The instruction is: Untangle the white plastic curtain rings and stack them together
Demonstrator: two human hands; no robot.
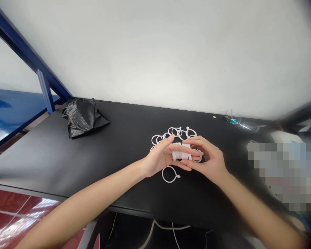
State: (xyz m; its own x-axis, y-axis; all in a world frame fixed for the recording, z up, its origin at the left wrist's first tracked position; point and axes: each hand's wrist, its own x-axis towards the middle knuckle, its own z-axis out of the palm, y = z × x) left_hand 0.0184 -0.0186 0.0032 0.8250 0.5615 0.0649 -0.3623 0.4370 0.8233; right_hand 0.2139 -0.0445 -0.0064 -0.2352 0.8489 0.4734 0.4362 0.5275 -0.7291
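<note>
Both hands meet over the middle of a black table (119, 166). Between them is a stack of white plastic rings (181, 154), held side by side like a roll. My left hand (162, 157) cups the stack from the left with fingers curled round it. My right hand (206, 157) grips it from the right with fingertips pressed on the rings. Several loose white rings (175, 133) lie on the table just behind the hands. One single ring (169, 174) lies in front, below my left palm.
A crumpled black plastic bag (83, 116) lies at the table's back left. A pair of glasses (242, 122) rests near the back right by the white wall. A blue metal frame (45, 88) stands at the left. Cables (171, 230) hang under the front edge.
</note>
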